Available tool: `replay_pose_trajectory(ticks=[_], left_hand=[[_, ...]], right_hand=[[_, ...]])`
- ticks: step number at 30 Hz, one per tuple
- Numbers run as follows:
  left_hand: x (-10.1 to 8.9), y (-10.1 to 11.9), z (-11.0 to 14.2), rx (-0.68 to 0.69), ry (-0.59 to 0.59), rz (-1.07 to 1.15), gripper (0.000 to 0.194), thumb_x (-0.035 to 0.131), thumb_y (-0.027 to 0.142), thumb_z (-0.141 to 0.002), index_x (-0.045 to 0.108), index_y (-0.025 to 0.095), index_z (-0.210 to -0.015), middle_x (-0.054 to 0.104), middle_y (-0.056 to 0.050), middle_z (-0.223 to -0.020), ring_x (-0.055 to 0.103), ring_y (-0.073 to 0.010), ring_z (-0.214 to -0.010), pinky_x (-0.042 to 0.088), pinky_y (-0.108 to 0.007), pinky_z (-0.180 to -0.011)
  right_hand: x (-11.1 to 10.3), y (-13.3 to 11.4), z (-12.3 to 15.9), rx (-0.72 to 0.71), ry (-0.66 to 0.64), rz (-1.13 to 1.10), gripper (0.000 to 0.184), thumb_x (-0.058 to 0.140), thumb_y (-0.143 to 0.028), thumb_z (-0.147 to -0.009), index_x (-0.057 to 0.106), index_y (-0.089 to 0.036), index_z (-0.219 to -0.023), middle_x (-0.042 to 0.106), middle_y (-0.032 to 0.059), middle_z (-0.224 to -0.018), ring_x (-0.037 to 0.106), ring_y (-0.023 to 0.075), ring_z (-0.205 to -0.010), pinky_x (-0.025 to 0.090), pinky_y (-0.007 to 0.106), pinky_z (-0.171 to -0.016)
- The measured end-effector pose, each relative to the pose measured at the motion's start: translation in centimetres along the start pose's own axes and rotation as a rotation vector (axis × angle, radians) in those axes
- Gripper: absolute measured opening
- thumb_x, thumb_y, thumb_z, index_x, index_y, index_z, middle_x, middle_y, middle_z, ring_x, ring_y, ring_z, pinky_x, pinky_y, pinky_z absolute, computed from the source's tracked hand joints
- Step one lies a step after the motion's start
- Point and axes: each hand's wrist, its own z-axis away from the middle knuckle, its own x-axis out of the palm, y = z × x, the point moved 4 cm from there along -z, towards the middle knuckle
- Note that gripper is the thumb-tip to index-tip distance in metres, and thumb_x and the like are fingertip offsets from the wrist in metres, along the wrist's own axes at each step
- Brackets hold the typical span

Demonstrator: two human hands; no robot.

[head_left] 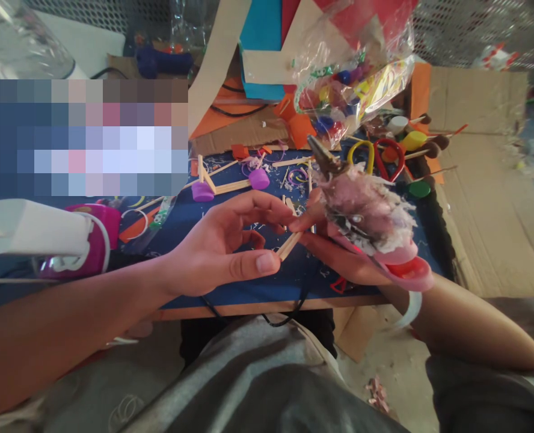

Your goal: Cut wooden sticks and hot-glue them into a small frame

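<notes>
In the head view my left hand is closed, thumb and curled fingers around the near end of some flat wooden craft sticks. The fingertips of my right hand press on the far end of these sticks. A pink hot glue gun, caked with whitish shreds, covers much of my right hand and seems held in it. Its metal nozzle points up and left; how the fingers wrap its handle is hidden. Beyond my hands lies a stick frame with purple bottle caps.
Yellow- and red-handled scissors lie behind the glue gun. A clear bag of colourful caps stands at the back. Cardboard lies right, a white plug adapter left. A black cable hangs over the table's front edge.
</notes>
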Motion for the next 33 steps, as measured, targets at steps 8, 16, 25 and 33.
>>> replay_pose_trajectory(ticks=[8, 16, 25, 33], left_hand=[[0.4, 0.0, 0.0, -0.003, 0.003, 0.063, 0.057, 0.101, 0.031, -0.081, 0.075, 0.029, -0.132, 0.08, -0.01, -0.127, 0.079, -0.0261, -0.115, 0.068, -0.032, -0.086], [0.2, -0.1, -0.1, 0.011, 0.008, 0.072, 0.062, 0.102, 0.027, -0.078, 0.073, 0.028, -0.133, 0.081, -0.008, -0.126, 0.08, -0.0254, -0.115, 0.066, -0.029, -0.083], [0.5, -1.0, -0.2, -0.054, 0.055, -0.019, 0.068, 0.105, 0.026, -0.074, 0.068, 0.025, -0.131, 0.082, -0.008, -0.12, 0.077, -0.0292, -0.128, 0.06, -0.027, -0.077], [0.8, -0.4, -0.3, -0.106, 0.124, -0.1, 0.069, 0.107, 0.029, -0.069, 0.068, 0.023, -0.125, 0.079, -0.009, -0.127, 0.074, -0.0328, -0.134, 0.061, -0.029, -0.08]], right_hand=[[0.0, -0.6, -0.5, 0.028, -0.015, -0.031, 0.014, 0.081, -0.045, -0.102, 0.077, -0.032, -0.096, 0.083, 0.002, -0.088, 0.077, 0.0207, -0.077, 0.061, 0.035, -0.067], [-0.4, -0.2, -0.8, 0.039, -0.106, -0.017, 0.018, 0.082, -0.043, -0.097, 0.079, -0.032, -0.111, 0.085, 0.0039, -0.102, 0.079, 0.0217, -0.084, 0.062, 0.036, -0.077], [0.5, 0.7, 0.6, -0.049, -0.202, -0.097, 0.026, 0.086, -0.013, -0.089, 0.073, -0.031, -0.101, 0.083, 0.0007, -0.1, 0.082, 0.0249, -0.098, 0.068, 0.039, -0.091], [1.9, 0.9, 0.6, -0.13, -0.084, -0.328, 0.012, 0.072, -0.028, -0.103, 0.065, -0.028, -0.093, 0.076, -0.0049, -0.089, 0.074, 0.0143, -0.079, 0.066, 0.037, -0.102]])
